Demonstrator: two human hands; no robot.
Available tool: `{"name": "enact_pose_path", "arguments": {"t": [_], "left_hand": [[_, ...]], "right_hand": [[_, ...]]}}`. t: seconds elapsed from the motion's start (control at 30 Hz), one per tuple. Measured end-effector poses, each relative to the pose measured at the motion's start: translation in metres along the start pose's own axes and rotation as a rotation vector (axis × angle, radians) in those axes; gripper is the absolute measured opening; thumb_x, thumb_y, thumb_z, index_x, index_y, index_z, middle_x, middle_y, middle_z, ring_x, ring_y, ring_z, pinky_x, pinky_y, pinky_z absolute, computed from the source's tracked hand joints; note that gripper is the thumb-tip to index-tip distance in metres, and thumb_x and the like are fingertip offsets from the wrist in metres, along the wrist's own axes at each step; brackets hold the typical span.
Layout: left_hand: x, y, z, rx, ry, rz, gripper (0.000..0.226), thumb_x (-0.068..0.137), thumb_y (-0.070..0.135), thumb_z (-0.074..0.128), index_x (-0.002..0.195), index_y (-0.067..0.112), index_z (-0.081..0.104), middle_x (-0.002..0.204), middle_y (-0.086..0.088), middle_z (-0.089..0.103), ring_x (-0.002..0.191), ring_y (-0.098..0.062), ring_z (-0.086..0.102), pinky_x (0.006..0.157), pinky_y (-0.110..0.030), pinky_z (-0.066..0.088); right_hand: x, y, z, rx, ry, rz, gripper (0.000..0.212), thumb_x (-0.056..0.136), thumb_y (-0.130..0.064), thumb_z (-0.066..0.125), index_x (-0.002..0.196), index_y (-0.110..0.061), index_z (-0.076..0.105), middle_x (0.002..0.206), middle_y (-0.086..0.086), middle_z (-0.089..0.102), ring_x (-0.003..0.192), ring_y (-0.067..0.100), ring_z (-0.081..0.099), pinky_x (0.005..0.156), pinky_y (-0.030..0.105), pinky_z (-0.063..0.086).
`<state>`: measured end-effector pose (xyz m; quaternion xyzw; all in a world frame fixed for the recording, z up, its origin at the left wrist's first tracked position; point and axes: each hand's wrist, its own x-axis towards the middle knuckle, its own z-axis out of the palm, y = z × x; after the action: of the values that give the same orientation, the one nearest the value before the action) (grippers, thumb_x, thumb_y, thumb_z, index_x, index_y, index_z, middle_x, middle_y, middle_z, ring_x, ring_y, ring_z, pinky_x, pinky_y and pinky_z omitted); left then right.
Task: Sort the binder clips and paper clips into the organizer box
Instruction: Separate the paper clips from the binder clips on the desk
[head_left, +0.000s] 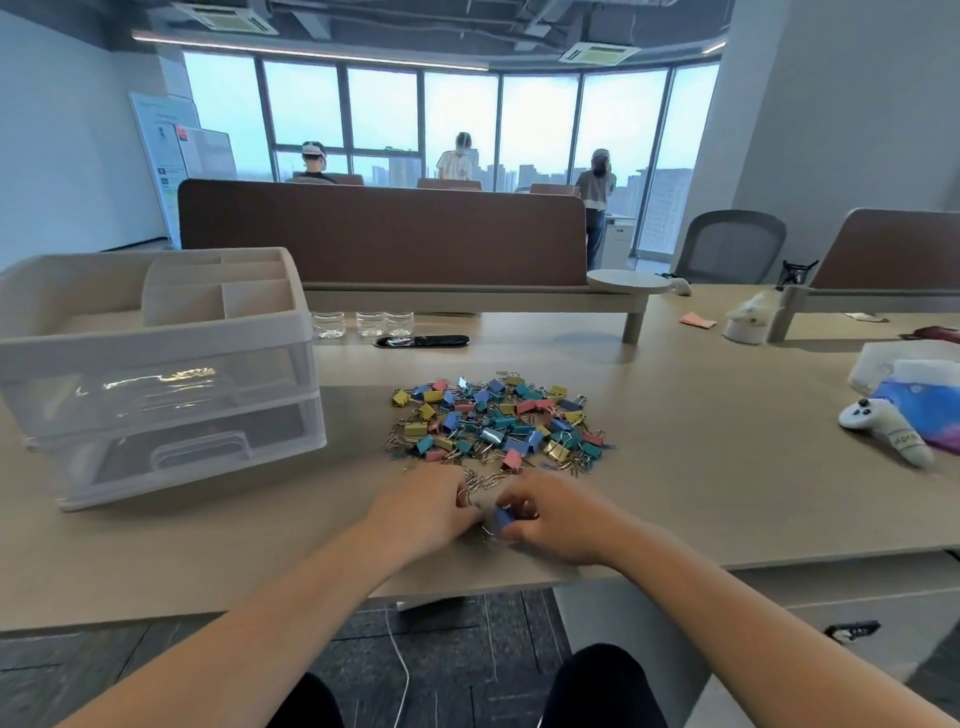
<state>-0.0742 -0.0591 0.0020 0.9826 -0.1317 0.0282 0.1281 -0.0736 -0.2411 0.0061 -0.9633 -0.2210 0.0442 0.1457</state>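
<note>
Plastic organizer box (156, 364), left of frame — translucent drawers closed, divided tray on top. Centre of table (701, 467): heap of coloured binder clips (493, 421) and wire paper clips (483, 480). Right hand (556, 519) pinches a blue binder clip (501, 517); left hand (421, 509) fingers curl among paper clips — grip unclear.

A heap of coloured binder clips (493, 421) is seen on the pale table (727, 467), with silver paper clips (482, 479) scattered along its near edge. A blue binder clip (501, 517) is pinched in the right hand (553, 519), just beside the left hand (421, 512), whose curled fingers are laid among the paper clips; whether any are gripped cannot be told. The organizer box (156, 358), with open top compartments and two clear drawers, is set to the left, well apart from the heap.
</note>
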Motion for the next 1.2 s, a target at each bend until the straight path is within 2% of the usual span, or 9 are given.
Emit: {"name": "enact_pose_path", "arguments": {"t": [0.13, 0.3, 0.4, 0.53, 0.67, 0.8, 0.9, 1.03, 1.2], "left_hand": [[0.007, 0.005, -0.001, -0.004, 0.071, 0.006, 0.032, 0.092, 0.053, 0.054, 0.087, 0.021, 0.055, 0.084, 0.005, 0.055, 0.070, -0.009, 0.052, 0.059, -0.025, 0.044], [0.041, 0.007, -0.010, -0.088, 0.107, 0.089, 0.020, 0.095, 0.038, 0.057, 0.099, 0.020, 0.062, 0.097, 0.003, 0.061, 0.083, -0.011, 0.058, 0.075, -0.029, 0.049], [0.065, 0.010, -0.012, -0.045, 0.050, 0.145, 0.016, 0.094, 0.029, 0.059, 0.105, 0.018, 0.065, 0.103, 0.001, 0.063, 0.082, -0.012, 0.054, 0.071, -0.024, 0.041], [0.090, 0.013, -0.012, -0.023, -0.055, 0.200, 0.023, 0.092, 0.036, 0.061, 0.112, 0.025, 0.064, 0.106, 0.005, 0.062, 0.090, -0.011, 0.056, 0.075, -0.024, 0.045], [0.105, 0.015, -0.006, -0.032, -0.147, 0.231, 0.006, 0.087, 0.031, 0.066, 0.091, 0.029, 0.063, 0.089, 0.008, 0.060, 0.080, -0.010, 0.056, 0.062, -0.022, 0.040], [0.111, 0.012, 0.001, -0.033, -0.186, 0.203, 0.020, 0.083, 0.030, 0.071, 0.100, 0.021, 0.064, 0.098, 0.001, 0.061, 0.090, -0.016, 0.057, 0.077, -0.034, 0.048], [0.110, 0.011, 0.004, -0.060, -0.170, 0.221, 0.017, 0.083, 0.028, 0.072, 0.086, 0.026, 0.056, 0.091, 0.008, 0.054, 0.089, -0.013, 0.053, 0.073, -0.030, 0.043], [0.108, 0.002, 0.001, -0.092, -0.158, 0.208, 0.029, 0.083, 0.031, 0.073, 0.102, 0.028, 0.052, 0.101, 0.008, 0.052, 0.092, -0.010, 0.051, 0.075, -0.025, 0.040], [0.102, -0.015, -0.010, -0.089, -0.121, 0.181, 0.026, 0.083, 0.029, 0.072, 0.094, 0.034, 0.049, 0.098, 0.015, 0.052, 0.089, -0.005, 0.050, 0.073, -0.023, 0.039]], "right_hand": [[0.001, 0.014, -0.006, 0.033, 0.073, 0.021, 0.033, 0.095, -0.026, 0.061, 0.128, -0.020, 0.061, 0.116, -0.007, 0.061, 0.096, 0.006, 0.055, 0.083, 0.018, 0.045], [0.013, 0.042, -0.016, -0.021, 0.207, 0.104, 0.029, 0.098, -0.028, 0.057, 0.125, -0.021, 0.063, 0.118, -0.005, 0.061, 0.097, 0.008, 0.055, 0.087, 0.022, 0.047], [0.026, 0.055, -0.020, -0.071, 0.245, 0.136, 0.026, 0.099, -0.029, 0.055, 0.122, -0.023, 0.064, 0.119, -0.004, 0.061, 0.101, 0.012, 0.057, 0.089, 0.027, 0.050], [0.049, 0.060, -0.022, -0.167, 0.241, 0.111, 0.027, 0.095, -0.021, 0.059, 0.122, -0.024, 0.061, 0.124, -0.001, 0.056, 0.108, 0.019, 0.055, 0.090, 0.035, 0.052], [0.070, 0.061, -0.026, -0.262, 0.210, 0.057, 0.040, 0.090, -0.016, 0.065, 0.128, -0.025, 0.060, 0.129, 0.000, 0.055, 0.122, 0.022, 0.048, 0.097, 0.039, 0.050], [0.081, 0.061, -0.029, -0.250, 0.163, 0.036, 0.047, 0.090, -0.006, 0.059, 0.132, -0.028, 0.060, 0.138, 0.000, 0.051, 0.130, 0.023, 0.041, 0.103, 0.038, 0.042], [0.087, 0.062, -0.027, -0.243, 0.097, 0.028, 0.052, 0.090, -0.004, 0.056, 0.133, -0.034, 0.057, 0.136, 0.000, 0.050, 0.127, 0.023, 0.041, 0.103, 0.040, 0.044], [0.095, 0.063, -0.028, -0.234, 0.027, 0.007, 0.051, 0.091, -0.009, 0.058, 0.132, -0.039, 0.057, 0.128, 0.000, 0.053, 0.121, 0.022, 0.044, 0.103, 0.042, 0.042], [0.099, 0.059, -0.028, -0.240, -0.010, -0.037, 0.041, 0.098, -0.020, 0.055, 0.135, -0.038, 0.054, 0.123, 0.001, 0.053, 0.115, 0.022, 0.047, 0.092, 0.037, 0.043]]}}
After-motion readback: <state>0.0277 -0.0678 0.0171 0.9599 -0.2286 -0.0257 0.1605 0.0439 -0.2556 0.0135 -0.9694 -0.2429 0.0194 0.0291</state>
